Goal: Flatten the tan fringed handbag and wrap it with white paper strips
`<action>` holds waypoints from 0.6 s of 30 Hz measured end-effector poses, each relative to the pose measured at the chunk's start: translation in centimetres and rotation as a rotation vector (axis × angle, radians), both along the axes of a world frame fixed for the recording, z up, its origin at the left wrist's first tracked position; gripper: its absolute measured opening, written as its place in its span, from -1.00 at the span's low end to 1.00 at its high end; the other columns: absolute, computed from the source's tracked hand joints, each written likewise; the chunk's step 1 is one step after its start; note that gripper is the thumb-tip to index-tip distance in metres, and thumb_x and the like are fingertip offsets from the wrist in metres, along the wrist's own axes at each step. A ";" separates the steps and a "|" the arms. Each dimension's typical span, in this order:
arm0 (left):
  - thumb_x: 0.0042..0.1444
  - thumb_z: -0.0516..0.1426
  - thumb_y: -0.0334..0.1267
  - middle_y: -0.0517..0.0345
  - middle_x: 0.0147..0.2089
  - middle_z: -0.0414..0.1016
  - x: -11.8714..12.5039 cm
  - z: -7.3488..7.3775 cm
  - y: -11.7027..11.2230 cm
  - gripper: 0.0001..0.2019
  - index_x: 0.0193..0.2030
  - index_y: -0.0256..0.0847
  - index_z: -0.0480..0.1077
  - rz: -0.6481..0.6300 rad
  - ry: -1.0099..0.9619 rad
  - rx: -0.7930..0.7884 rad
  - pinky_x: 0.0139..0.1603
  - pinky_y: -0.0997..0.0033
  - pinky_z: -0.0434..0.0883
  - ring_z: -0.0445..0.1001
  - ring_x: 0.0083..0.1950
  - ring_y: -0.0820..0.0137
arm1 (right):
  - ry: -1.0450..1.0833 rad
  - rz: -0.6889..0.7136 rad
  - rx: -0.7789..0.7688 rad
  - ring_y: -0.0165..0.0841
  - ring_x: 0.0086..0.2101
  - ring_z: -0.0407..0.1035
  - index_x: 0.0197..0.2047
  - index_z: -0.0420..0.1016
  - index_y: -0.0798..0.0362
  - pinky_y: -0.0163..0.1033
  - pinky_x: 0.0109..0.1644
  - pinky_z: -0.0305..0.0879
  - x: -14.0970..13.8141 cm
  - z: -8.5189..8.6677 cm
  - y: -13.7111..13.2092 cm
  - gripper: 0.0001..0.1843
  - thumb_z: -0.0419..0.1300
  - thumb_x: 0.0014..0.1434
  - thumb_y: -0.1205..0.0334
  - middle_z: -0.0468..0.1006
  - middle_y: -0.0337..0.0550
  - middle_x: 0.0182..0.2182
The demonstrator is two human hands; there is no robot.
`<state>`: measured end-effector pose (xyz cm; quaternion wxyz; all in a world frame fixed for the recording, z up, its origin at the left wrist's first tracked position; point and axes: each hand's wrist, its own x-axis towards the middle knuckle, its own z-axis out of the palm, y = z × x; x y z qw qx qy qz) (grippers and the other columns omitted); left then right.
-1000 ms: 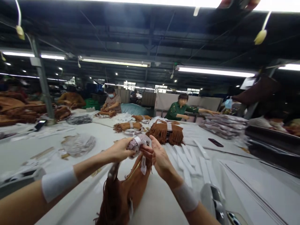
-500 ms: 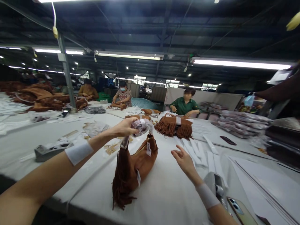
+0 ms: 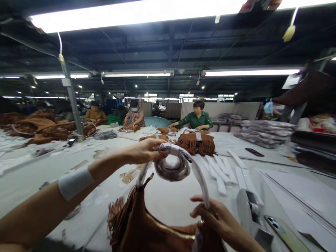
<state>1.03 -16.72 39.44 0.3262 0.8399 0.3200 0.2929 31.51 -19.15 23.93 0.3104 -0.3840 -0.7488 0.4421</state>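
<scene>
A brown suede handbag (image 3: 131,224) with fringe and a gold zip hangs close in front, its lower part cut off by the picture's bottom edge. Its wrapped handle (image 3: 201,178) arches upward. My left hand (image 3: 152,151) is closed on the top of that handle, where a plastic-wrapped coiled strap (image 3: 172,173) is bound with a white band. At the handle's right end, my right hand (image 3: 223,220) has its fingers curled round the wrapped part, just above the bag's body.
Fringed brown bags (image 3: 196,141) are stacked across the white table. White strips (image 3: 220,171), a grey tape dispenser (image 3: 248,210) and a phone (image 3: 283,231) lie on the right. Wrapped packages (image 3: 267,133) are piled farther back. A co-worker in green (image 3: 196,120) sits opposite.
The bag has come up and nearer, its handle now spread into an arch. My right hand has moved from open space beside the bag onto the handle's right end.
</scene>
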 end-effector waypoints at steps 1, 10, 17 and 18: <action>0.16 0.11 -0.09 0.20 -0.31 0.34 0.0 -1.4 1.1 -0.66 -0.04 -0.32 0.39 -0.011 -0.001 -0.033 -0.32 0.53 0.22 0.26 -0.30 0.47 | 0.038 -0.054 -0.061 -0.21 -0.30 0.48 -0.02 0.39 0.08 -0.18 -0.23 0.38 -0.2 -1.0 -0.3 -0.39 0.08 0.16 -0.30 0.61 -0.03 -0.32; 0.09 0.10 0.06 0.32 -0.53 0.18 1.0 -18.3 17.9 -0.60 -0.31 -0.33 0.40 0.223 0.022 -0.316 -0.50 0.49 0.05 0.11 -0.49 0.52 | 0.133 -0.504 -0.314 -0.34 -0.58 0.37 -0.34 0.34 0.05 -0.29 -0.46 0.29 -0.1 -12.9 10.6 -0.48 0.15 0.01 -0.30 0.47 -0.21 -0.66; 0.24 0.06 -0.05 0.33 -0.54 0.21 3.0 -29.2 26.1 -0.69 -0.36 -0.27 0.33 0.392 0.108 -0.502 -0.51 0.51 0.22 0.18 -0.57 0.55 | -0.066 -0.537 -0.418 -0.26 -0.62 0.40 -0.45 0.22 -0.04 -0.20 -0.48 0.34 -0.2 -19.6 18.8 -0.54 -0.12 0.11 -0.27 0.38 -0.21 -0.72; 0.24 0.06 -0.04 0.33 -0.54 0.22 3.2 -30.6 27.0 -0.69 -0.35 -0.27 0.33 0.404 0.116 -0.517 -0.51 0.50 0.23 0.19 -0.57 0.55 | -0.119 -0.549 -0.409 -0.24 -0.61 0.41 -0.47 0.22 -0.03 -0.19 -0.46 0.34 -0.1 -20.2 19.9 -0.54 -0.15 0.13 -0.24 0.39 -0.18 -0.71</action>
